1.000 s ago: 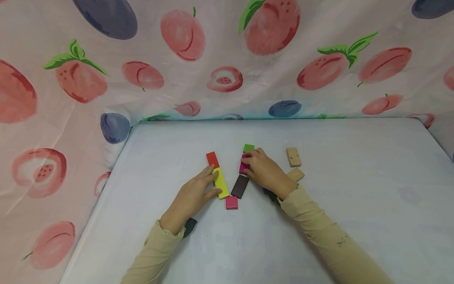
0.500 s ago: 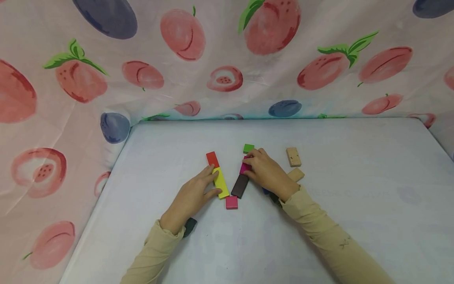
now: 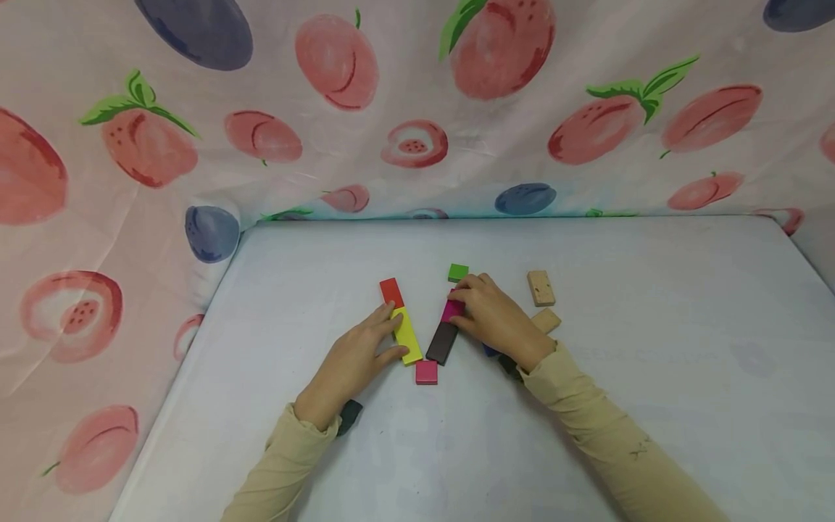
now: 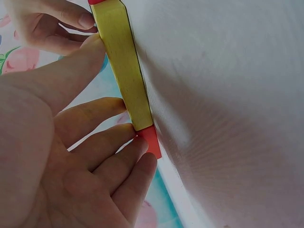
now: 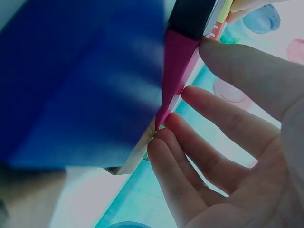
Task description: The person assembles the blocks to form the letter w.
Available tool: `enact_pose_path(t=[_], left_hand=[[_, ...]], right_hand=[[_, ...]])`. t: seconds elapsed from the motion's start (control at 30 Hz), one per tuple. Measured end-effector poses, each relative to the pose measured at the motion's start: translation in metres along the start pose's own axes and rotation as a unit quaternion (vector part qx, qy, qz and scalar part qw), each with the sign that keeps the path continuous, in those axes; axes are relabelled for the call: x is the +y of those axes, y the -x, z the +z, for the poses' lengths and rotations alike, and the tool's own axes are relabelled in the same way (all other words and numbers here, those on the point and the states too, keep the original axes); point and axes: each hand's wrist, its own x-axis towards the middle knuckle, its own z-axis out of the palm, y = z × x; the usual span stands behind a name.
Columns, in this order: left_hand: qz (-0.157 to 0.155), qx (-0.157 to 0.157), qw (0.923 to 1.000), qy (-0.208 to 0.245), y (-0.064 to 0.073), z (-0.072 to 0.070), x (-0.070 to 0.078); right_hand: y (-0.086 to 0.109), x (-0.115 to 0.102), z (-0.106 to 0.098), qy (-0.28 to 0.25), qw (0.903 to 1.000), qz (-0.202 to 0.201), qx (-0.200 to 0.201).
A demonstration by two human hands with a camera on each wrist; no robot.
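My left hand (image 3: 350, 366) lies along the left side of a yellow block (image 3: 407, 337), thumb near its lower end and fingertips touching its edge. A red block (image 3: 391, 292) continues that row at the far end. To the right, my right hand (image 3: 499, 319) holds a magenta block (image 3: 450, 312) by thumb and fingertips; the hand hides part of it. The magenta block meets a dark brown block (image 3: 441, 343), and the two slant toward a small pink block (image 3: 426, 373) at the bottom of a V. Beyond the magenta block lies a small green block (image 3: 458, 272), apart from it.
Two plain wooden blocks lie right of the hands, the farther wooden block (image 3: 541, 288) showing whole. Under my right wrist are a blue block (image 3: 489, 351) and a dark piece (image 3: 509, 367). Another dark block (image 3: 349, 417) peeks from beside my left wrist. A fruit-print cloth (image 3: 483, 167) hangs behind.
My right hand has drawn the magenta block slightly toward the dark brown one and tilted it into line; a gap to the green block has opened. My left hand stays in place.
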Motion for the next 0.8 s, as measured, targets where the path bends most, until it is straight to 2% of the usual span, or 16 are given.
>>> enact_pose_path(t=[0.27, 0.43, 0.67, 0.8], left_hand=[[0.002, 0.001, 1.0000, -0.003, 0.000, 0.000, 0.000], [0.001, 0.000, 1.0000, -0.001, 0.001, 0.000, 0.000], [0.002, 0.002, 1.0000, -0.001, 0.001, 0.000, 0.000], [0.002, 0.003, 1.0000, 0.000, 0.001, 0.000, 0.000]], right_hand=[[0.000, 0.002, -0.001, -0.017, 0.9999, -0.001, 0.003], [0.001, 0.005, -0.002, -0.032, 0.9994, 0.013, 0.000], [0.000, 0.013, -0.004, -0.016, 0.9998, 0.011, 0.006], [-0.002, 0.017, -0.007, -0.010, 0.9997, 0.021, -0.004]])
